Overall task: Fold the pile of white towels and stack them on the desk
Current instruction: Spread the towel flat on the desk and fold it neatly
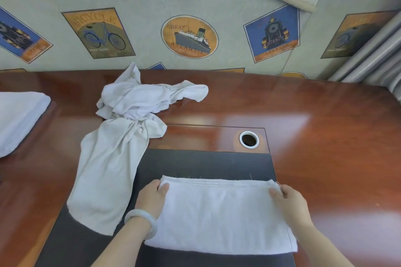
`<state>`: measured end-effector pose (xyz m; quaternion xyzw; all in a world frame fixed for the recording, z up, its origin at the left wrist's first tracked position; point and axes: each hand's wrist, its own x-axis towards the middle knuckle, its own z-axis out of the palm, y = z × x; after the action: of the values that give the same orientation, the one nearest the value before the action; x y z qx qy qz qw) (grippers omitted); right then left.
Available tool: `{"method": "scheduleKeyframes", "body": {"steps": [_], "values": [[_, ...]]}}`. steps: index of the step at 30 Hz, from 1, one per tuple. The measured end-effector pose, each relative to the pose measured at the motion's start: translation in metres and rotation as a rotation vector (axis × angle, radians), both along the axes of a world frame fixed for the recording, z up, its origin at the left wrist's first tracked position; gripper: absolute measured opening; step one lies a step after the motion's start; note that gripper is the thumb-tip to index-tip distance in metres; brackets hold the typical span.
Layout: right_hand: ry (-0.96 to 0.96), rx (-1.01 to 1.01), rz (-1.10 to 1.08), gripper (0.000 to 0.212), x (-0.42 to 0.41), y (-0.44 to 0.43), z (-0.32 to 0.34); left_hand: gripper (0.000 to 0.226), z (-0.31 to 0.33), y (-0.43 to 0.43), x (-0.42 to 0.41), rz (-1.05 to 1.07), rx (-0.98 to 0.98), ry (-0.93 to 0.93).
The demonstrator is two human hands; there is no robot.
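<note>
The left hand (153,198) and right hand (286,200) are each pinching a far corner of the half-folded towel (219,217), which is lying on the dark desk pad (206,163) with its long axis running left to right between them. The unfolded pile (130,115) is sitting nearer the left hand.

Wooden desk (314,136) under white towels (121,136)
</note>
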<state>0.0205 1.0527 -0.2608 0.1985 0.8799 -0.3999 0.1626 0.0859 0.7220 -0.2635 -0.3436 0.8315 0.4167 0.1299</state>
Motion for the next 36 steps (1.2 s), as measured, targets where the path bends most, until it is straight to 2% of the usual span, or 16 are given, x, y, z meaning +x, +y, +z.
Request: {"method": "scheduleKeyframes", "body": {"steps": [7,14,16,17,18,19,20,21,23,25,28,32,36], "values": [[0.087,0.031,0.021,0.038,-0.012,0.005,0.000,0.038,-0.003,-0.007,-0.007,0.045,-0.115,0.049],[0.026,0.038,-0.105,0.034,-0.016,-0.014,-0.015,0.035,-0.021,0.005,-0.016,0.115,-0.207,0.006],[0.040,0.123,-0.089,0.025,-0.013,-0.019,-0.013,0.025,-0.018,0.012,-0.013,0.125,-0.264,0.050],[0.127,0.259,-0.036,0.020,-0.012,-0.020,-0.014,0.013,-0.015,0.015,-0.010,0.103,-0.345,0.108],[0.271,0.432,0.042,0.018,-0.011,-0.021,-0.019,0.009,-0.015,0.019,-0.007,0.047,-0.476,0.191],[0.422,0.564,0.128,0.021,-0.008,-0.026,-0.025,0.021,-0.016,0.026,-0.005,-0.048,-0.601,0.278],[0.553,0.580,0.204,0.024,-0.001,-0.037,-0.029,0.028,-0.019,0.038,-0.002,-0.168,-0.645,0.382],[0.653,0.508,0.300,0.030,0.008,-0.053,-0.031,0.030,-0.020,0.053,0.000,-0.300,-0.634,0.476],[0.729,0.375,0.581,0.041,0.030,-0.084,-0.045,0.027,-0.028,0.085,0.006,-0.576,-0.593,0.546],[0.661,0.379,0.798,0.048,0.047,-0.099,-0.063,0.041,-0.047,0.101,0.013,-0.738,-0.578,0.417],[0.593,0.435,0.874,0.050,0.046,-0.087,-0.075,0.057,-0.061,0.088,0.021,-0.823,-0.657,0.257],[0.498,0.560,0.828,0.062,0.038,-0.059,-0.073,0.063,-0.061,0.073,0.029,-0.829,-0.707,0.184],[0.387,0.677,0.663,0.067,0.032,-0.010,-0.074,0.066,-0.059,0.048,0.034,-0.685,-0.739,0.106]]}}
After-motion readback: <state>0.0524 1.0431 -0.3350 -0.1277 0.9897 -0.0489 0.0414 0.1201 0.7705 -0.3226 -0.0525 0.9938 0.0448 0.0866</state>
